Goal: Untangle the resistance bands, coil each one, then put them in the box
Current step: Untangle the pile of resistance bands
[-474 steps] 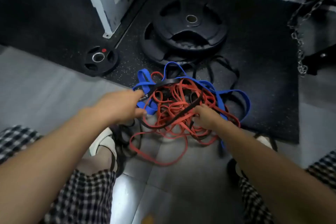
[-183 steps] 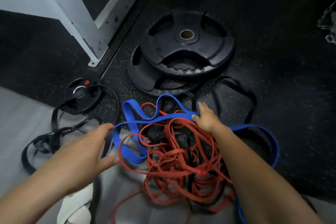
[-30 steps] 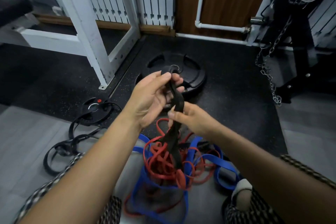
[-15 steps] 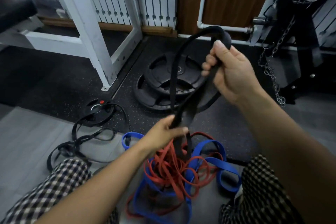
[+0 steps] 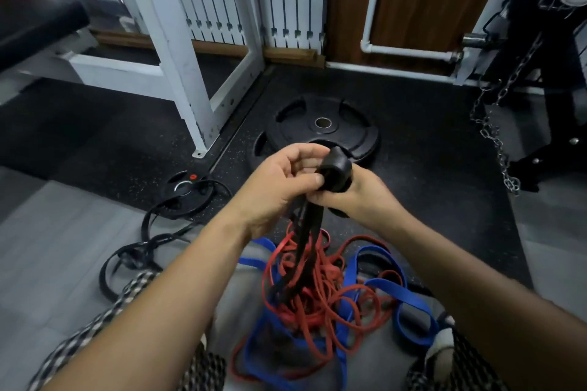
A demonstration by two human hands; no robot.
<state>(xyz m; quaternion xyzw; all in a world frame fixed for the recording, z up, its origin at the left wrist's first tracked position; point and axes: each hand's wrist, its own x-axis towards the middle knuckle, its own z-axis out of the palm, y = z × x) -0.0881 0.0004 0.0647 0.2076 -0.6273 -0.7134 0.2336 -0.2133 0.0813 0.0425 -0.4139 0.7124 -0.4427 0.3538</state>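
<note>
On the far left, a loose black band (image 5: pixel 149 251) lies in floppy loops on the floor, partly over a small weight plate (image 5: pixel 182 190). It is apart from the big pile. In the middle, the left hand (image 5: pixel 273 187) has its fingers curled, and its thumb presses on the black roll (image 5: pixel 335 173), a band being wound up into a small coil. Just beside it, the right hand (image 5: pixel 352 197) pinches the roll from below and holds it tight. The rest of that black band hangs straight down from the roll into the pile. Below the hands sits the pile: thin red bands (image 5: pixel 320 292) all knotted together, with wide blue bands (image 5: pixel 381 289) looped around and under them. These bands look soft, bendy and light, like big rubber strips. They probably stretch and want to spring open, so the roll likely needs a firm squeeze on its flat sides or it may unwind. The hanging part may catch on the red loops, so a slow pull seems best. Behind the hands lie two big weight plates (image 5: pixel 324 124). I cannot see any box.
</note>
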